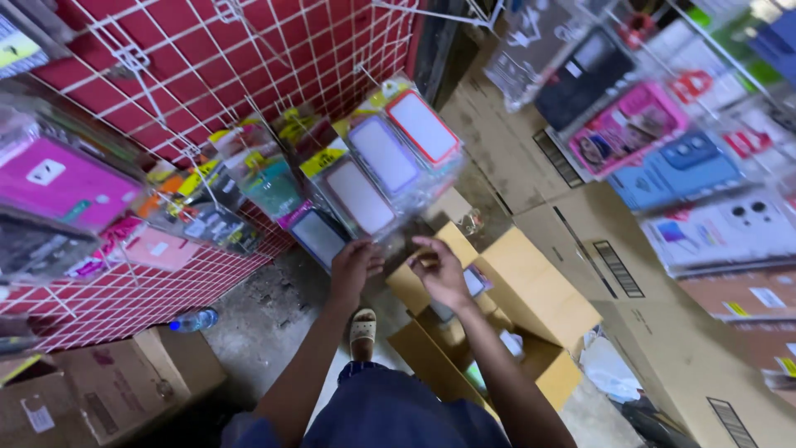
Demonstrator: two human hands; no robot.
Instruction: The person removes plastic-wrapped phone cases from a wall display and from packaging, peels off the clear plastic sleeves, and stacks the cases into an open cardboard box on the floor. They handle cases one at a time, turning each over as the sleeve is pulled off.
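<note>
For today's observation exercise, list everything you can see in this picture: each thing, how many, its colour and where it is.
clear-packaged phone cases fanned in a bunch: several, with red, purple and black frames, centre, at both hands
red wall with white wire grid: one, upper left
hanging packaged phone cases on the grid: many, pink and mixed colours, left
hanging packaged phone cases on the right rack: many, pink, blue and white, upper right
open brown cardboard box: one, centre floor, below the hands
closed brown cardboard boxes: several, right and lower left
clear plastic bottle with blue cap: one, on the floor at left
beige sandal: one, on the floor at centre
left hand: grip on the bunch
right hand: fingers at the bunch's lower edge
</note>
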